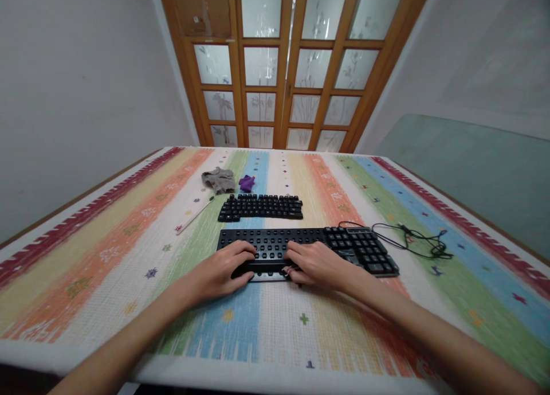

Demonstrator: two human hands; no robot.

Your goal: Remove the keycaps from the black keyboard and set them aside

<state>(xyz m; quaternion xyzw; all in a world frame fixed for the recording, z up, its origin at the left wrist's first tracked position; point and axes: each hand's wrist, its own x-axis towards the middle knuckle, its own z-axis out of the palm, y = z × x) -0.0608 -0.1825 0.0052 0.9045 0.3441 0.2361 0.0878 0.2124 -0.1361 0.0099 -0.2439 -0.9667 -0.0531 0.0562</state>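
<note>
A black keyboard (275,234) lies across the table in front of me. Most of its left and middle part is bare of keycaps, showing rows of posts, while caps sit on the right-hand block. My left hand (227,269) grips its left part, fingers over the bare rows and thumb at the near edge. Over the middle, my right hand (315,263) is closed with its fingertips at the bare rows. Something small, thin and shiny shows by its thumb; its kind is unclear. Behind the keyboard, loose black keycaps (262,207) are laid out in keyboard order.
A toothbrush (195,216) lies left of the keycaps. Further back are a crumpled grey cloth (219,180) and a small purple cloth (246,183). The keyboard's cable (412,240) is coiled at right. A striped tablecloth (129,257) covers the table.
</note>
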